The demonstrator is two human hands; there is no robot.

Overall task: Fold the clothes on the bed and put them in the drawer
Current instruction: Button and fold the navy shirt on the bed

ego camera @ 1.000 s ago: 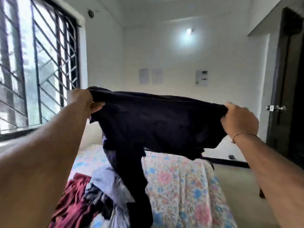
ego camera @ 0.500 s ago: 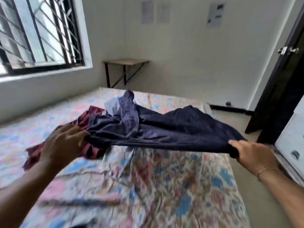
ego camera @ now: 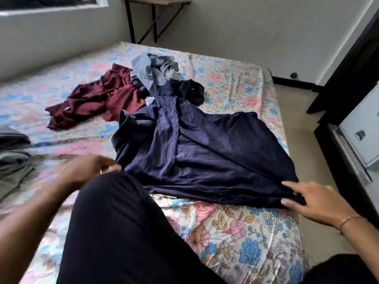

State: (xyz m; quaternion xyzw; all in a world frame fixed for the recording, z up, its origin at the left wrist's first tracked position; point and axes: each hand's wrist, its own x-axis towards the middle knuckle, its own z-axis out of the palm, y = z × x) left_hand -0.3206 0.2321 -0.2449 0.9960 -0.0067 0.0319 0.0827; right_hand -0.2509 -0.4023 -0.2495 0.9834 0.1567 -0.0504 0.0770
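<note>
— Navy blue, that big cotton garment (ego camera: 205, 152): where does it lie?
— Spread on the floral-printed bed sheet (ego camera: 235, 232), its near hem toward the person, its far end running up into a pile of clothes.
— And the hands?
— The left hand (ego camera: 86, 173) is at the garment's near left corner, its fingers (ego camera: 108, 165) curled and pinching the cloth, though motion blur softens it. The right hand (ego camera: 315, 203) is at the near right corner; thumb and fingers close on the dark edge of the hem there.
— What is in the pile?
— A crumpled maroon garment (ego camera: 96, 101) lies left of the navy one, touching it. A grey-blue striped shirt (ego camera: 151, 70) is bunched behind, beside a small dark piece (ego camera: 192, 91).
— Anything else?
— A knee in black trousers (ego camera: 123, 232) rests on the bed between the hands. Grey and olive clothes (ego camera: 14, 160) sit at the left edge. A white drawer unit (ego camera: 363, 128) with a metal handle stands right of the bed, and a small wooden wall bench (ego camera: 155, 1) is at the far wall.
</note>
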